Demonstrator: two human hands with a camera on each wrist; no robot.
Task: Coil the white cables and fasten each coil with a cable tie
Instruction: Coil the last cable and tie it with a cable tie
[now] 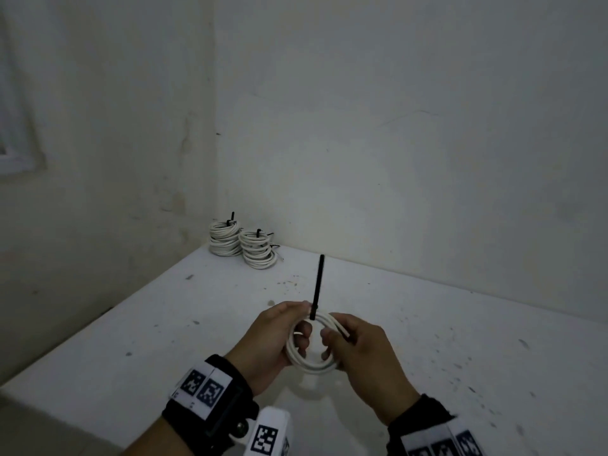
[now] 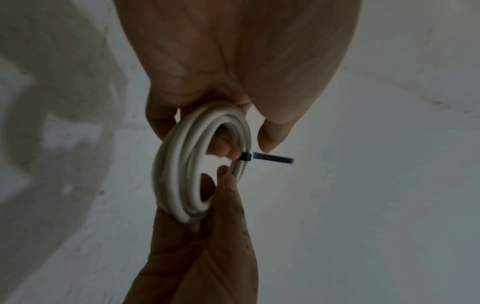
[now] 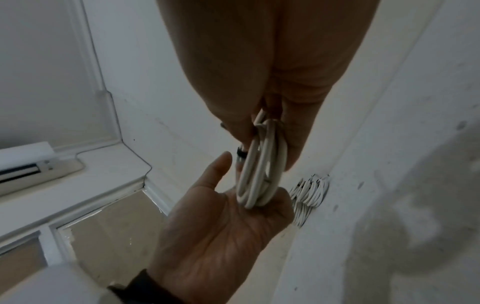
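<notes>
Both hands hold one white cable coil [image 1: 309, 363] upright above the white table [image 1: 158, 327]. My left hand [image 1: 304, 319] grips its left side, thumb on top and fingers through the ring. On the right side my right hand [image 1: 330, 329] curls its fingers round the strands. A black cable tie [image 1: 318, 284] wraps the top of the coil, its tail pointing straight up. In the left wrist view the coil [image 2: 176, 164] is edge-on with the cable tie [image 2: 272, 159] sticking out sideways. In the right wrist view the coil [image 3: 259, 176] rests in the left palm.
Two stacks of tied white coils [image 1: 225, 240] [image 1: 258, 250] stand in the far corner of the table against the walls; the right wrist view shows these stacks [image 3: 309, 193] too. The table's left edge [image 1: 98, 317] drops to the floor.
</notes>
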